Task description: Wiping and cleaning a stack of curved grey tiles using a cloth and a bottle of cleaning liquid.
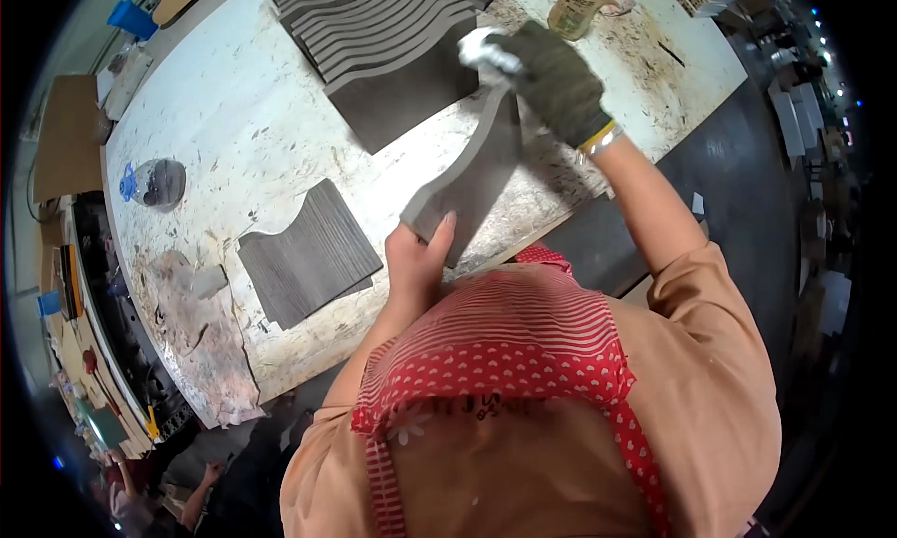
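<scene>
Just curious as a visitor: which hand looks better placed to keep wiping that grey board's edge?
The right hand, probably: gloved, it presses a white cloth on the grey board's top edge. The bare left hand grips the lower end, steadying it.

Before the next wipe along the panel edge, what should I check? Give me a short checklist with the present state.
1. Left hand grips the lower end of the grey wavy panel: ok.
2. Gloved right hand holds the white cloth at the upper edge: ok.
3. Panel stands on edge, tilted: ok.
4. Stack of panels is apart from it: ok.
5. Cloth wet enough: cannot tell.
</scene>
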A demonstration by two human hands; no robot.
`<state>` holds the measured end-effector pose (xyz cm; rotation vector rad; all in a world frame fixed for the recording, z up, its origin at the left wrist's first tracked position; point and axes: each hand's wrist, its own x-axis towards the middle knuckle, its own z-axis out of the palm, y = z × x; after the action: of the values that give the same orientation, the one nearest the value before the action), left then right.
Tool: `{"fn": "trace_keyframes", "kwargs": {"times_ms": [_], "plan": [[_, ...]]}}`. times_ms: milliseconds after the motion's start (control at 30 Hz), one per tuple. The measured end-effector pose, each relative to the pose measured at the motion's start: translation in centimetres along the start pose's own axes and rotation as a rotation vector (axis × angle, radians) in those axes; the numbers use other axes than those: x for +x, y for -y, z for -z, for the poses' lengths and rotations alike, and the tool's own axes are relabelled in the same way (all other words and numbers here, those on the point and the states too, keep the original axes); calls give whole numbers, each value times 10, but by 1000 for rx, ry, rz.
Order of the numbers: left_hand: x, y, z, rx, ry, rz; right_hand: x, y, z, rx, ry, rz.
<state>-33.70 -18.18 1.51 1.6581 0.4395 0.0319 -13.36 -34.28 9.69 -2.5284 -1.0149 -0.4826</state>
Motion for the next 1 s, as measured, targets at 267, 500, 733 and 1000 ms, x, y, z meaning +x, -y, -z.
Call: {"fn": "trace_keyframes", "kwargs": {"times_ms": [267,500,733,1000], "plan": [[5,-12,3,239,-45,-408,-75,39,-28,191,24,235],[-5,-19,1,333,42,-341,-39,-74,11,112,-143,-324],[-6,-11,0,354,60,-400,-60,34,16,0,165,350],[-13,-13,-2,348,29,-465,-46,-32,44,232,-105,-100]]}}
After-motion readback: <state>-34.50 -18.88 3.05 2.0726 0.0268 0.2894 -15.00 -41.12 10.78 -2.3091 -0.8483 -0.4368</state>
